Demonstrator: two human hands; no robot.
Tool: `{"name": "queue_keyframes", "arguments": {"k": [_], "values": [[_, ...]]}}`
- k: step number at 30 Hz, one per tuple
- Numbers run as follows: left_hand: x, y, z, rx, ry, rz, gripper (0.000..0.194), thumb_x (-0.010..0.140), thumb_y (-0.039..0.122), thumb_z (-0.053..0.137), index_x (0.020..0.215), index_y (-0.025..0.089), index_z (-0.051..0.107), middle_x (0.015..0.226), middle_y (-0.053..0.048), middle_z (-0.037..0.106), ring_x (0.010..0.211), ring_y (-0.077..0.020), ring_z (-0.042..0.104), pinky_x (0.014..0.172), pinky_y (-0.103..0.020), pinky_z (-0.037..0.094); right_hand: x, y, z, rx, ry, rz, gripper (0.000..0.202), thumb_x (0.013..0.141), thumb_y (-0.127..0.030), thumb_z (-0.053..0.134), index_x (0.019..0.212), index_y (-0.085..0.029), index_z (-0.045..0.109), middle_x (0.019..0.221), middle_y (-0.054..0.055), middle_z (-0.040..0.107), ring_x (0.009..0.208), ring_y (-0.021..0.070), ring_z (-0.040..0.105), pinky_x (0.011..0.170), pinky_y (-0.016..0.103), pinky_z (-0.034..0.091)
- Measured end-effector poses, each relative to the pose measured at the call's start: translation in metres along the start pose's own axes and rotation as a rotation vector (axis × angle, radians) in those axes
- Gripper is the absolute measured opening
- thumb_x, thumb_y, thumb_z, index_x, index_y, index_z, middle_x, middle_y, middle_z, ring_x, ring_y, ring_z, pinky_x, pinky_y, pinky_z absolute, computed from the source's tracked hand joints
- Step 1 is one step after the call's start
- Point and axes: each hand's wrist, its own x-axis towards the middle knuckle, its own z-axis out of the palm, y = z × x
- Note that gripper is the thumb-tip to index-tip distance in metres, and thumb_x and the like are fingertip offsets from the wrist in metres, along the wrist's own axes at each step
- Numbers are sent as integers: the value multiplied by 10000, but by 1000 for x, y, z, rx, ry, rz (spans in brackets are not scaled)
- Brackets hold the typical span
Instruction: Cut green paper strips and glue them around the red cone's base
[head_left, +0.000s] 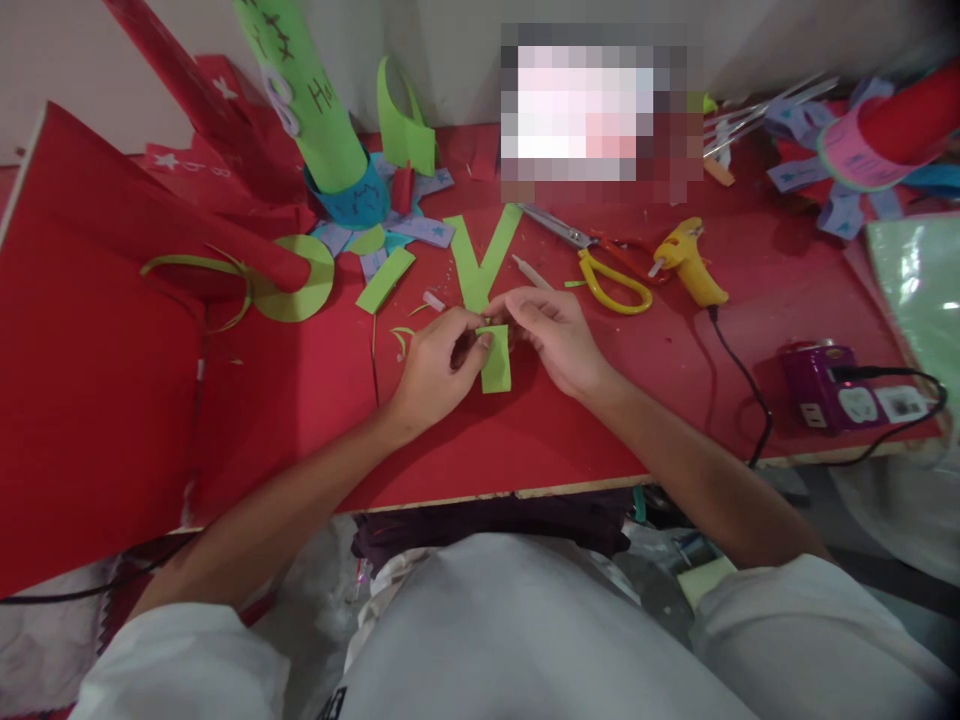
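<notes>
My left hand (442, 362) pinches a small light-green paper piece (496, 365) between thumb and finger. The lower end of this piece hangs towards the table's front edge. My right hand (556, 335) meets it at the top, fingers curled together close to the left fingertips; what they grip is hidden. Just beyond both hands lies a light-green Y-shaped paper cutout (480, 262), its stem reaching the fingers. A pencil-like white stick (531, 271) rests beyond my right hand. To the left is a loose green paper strip (385, 281).
Scissors (615, 285) with yellow and red handles and a yellow glue gun (690, 262) lie on the red table (570, 420). A purple power adapter (821, 385) sits at right. A green paper tube (322, 120) stands back left; a large red sheet (97, 380) rises at left.
</notes>
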Motion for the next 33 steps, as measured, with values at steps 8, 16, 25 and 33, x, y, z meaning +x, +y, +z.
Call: {"name": "queue_keyframes", "arguments": {"k": [8, 16, 25, 33], "values": [[0, 1, 2, 44, -48, 6, 109, 972, 194, 618, 885, 216, 556, 733, 23, 563, 648, -130, 522, 630, -270, 410, 1, -1, 0, 70, -27, 75, 448, 767, -638, 897, 834, -236, 713, 801, -18, 647, 565, 84, 450, 434, 248, 364], [0, 0, 1, 55, -35, 8, 84, 962, 162, 616, 897, 204, 583, 737, 26, 571, 652, -122, 527, 632, -262, 404, 6, 1, -7, -65, 257, -244, 328, 838, -544, 877, 826, -263, 708, 1156, 54, 671, 1051, 217, 670, 898, 395, 606], [1, 0, -1, 34, -28, -28, 76, 977, 186, 599, 907, 209, 582, 757, 15, 588, 669, -129, 532, 635, -270, 406, 7, -5, -15, -21, 179, -255, 377, 1004, -560, 693, 779, -274, 591, 710, -14, 632, 759, 208, 690, 920, 475, 595], [2, -2, -1, -31, 17, -39, 129, 1025, 283, 595, 916, 215, 574, 776, 10, 580, 681, -131, 527, 629, -273, 409, 1, -8, -6, -360, -64, -207, 473, 932, -721, 684, 911, -249, 690, 873, 22, 717, 821, 202, 664, 723, 344, 527]]}}
